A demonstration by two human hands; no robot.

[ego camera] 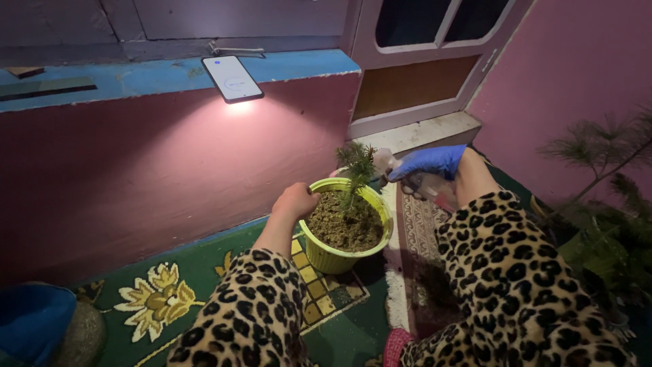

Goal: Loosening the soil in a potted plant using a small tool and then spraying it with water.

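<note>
A yellow-green plastic pot [339,255] sits on the floor near the middle of the view, filled with dark soil [343,224] and carrying a small green seedling [356,168] that stands upright at about 12 o'clock in the soil. The left hand [296,201] is bare and rests against the pot's rim at 9 o'clock, fingers curled over the edge so that it grips the pot. The right hand [429,162] wears a blue glove and is closed around a clear spray bottle [424,183], held at about 2 o'clock from the pot, its nozzle end close to the seedling's top. Both forearms wear leopard-print sleeves [516,272]. Under the pot lies a green rug [204,272] with yellow flowers and a chequered patch; a paler patterned mat [418,224] runs at 3 o'clock of the pot. At 11 o'clock, well apart, a phone [232,79] lies on a blue ledge [136,78] with its lit face up, throwing light down the pink wall [170,163]. At 3 o'clock, near the frame's edge, stands a leafy plant [611,224].
</note>
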